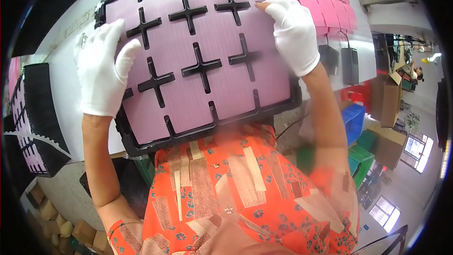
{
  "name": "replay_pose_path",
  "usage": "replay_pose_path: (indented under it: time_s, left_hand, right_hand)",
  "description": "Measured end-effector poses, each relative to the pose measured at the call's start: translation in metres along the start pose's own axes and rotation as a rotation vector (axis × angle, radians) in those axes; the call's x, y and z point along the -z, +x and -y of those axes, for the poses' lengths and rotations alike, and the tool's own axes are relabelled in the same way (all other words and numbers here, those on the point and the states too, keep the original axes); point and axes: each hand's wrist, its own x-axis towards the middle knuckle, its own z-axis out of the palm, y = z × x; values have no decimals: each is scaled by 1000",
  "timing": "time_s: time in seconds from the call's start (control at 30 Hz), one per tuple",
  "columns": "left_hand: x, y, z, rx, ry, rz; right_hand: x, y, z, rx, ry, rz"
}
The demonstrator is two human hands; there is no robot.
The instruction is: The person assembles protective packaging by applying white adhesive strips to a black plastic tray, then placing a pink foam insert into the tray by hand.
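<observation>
A black plastic tray with raised cross-shaped dividers lies before me, its compartments lined with pink sheets. My left hand, in a white glove, is at the tray's left side, fingers and thumb apart, holding nothing visible. White-gloved too, my right hand is over the tray's upper right part. Its bare fingertips come together beside the upper right cross divider. Whether anything is pinched there is too small to make out.
Stacked bright pink pieces lie at the upper right of the white table. Two small black boxes, one with a cable, stand below them. Another black tray is at the far left. Blue and green crates sit right.
</observation>
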Motion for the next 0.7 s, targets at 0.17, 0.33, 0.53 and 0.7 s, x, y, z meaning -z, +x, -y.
replay_pose_path:
  time_s: [0.17,0.33,0.53,0.7]
  left_hand:
    - [13,-30,-28,-48,46,119]
    - [44,-57,-30,-37,-57,220]
    - [32,-27,-28,7,-113,96]
    - [22,-33,-42,-54,-8,176]
  right_hand:
    - [10,-22,20,151,-228,101]
    - [43,-38,43,84,-71,239]
    - [16,-3,22,155,-111,23]
    - [21,-22,35,152,-297,155]
